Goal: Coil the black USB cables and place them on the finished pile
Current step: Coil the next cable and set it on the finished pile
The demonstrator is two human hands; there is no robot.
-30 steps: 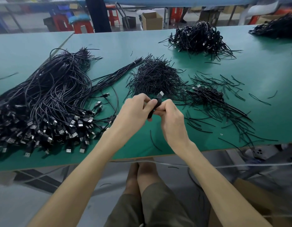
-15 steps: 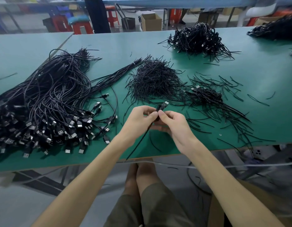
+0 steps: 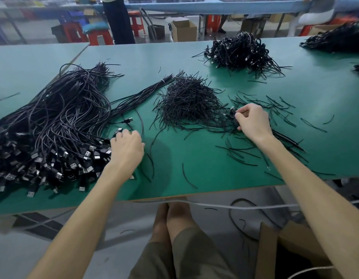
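My right hand [image 3: 253, 123] pinches a small coiled black USB cable [image 3: 234, 115] low over a little heap of coiled cables and ties on the right of the green table [image 3: 194, 174]. My left hand [image 3: 126, 148] reaches palm down to the edge of the big heap of loose black USB cables [image 3: 53, 125]. Its loosely bent fingers touch the connector plugs [image 3: 90, 156] there and hold nothing that I can see. A mound of short black twist ties [image 3: 188, 103] lies between my hands.
A larger pile of coiled cables [image 3: 241, 51] sits at the back right, with another dark pile [image 3: 335, 41] at the far right edge. Stray ties [image 3: 243, 156] litter the table's right front. A cardboard box [image 3: 279, 250] stands on the floor by my right knee.
My hands, joined at the centre on one coiled cable, have parted. The right carried the coil right to the small heap, and the left moved to the loose cables.
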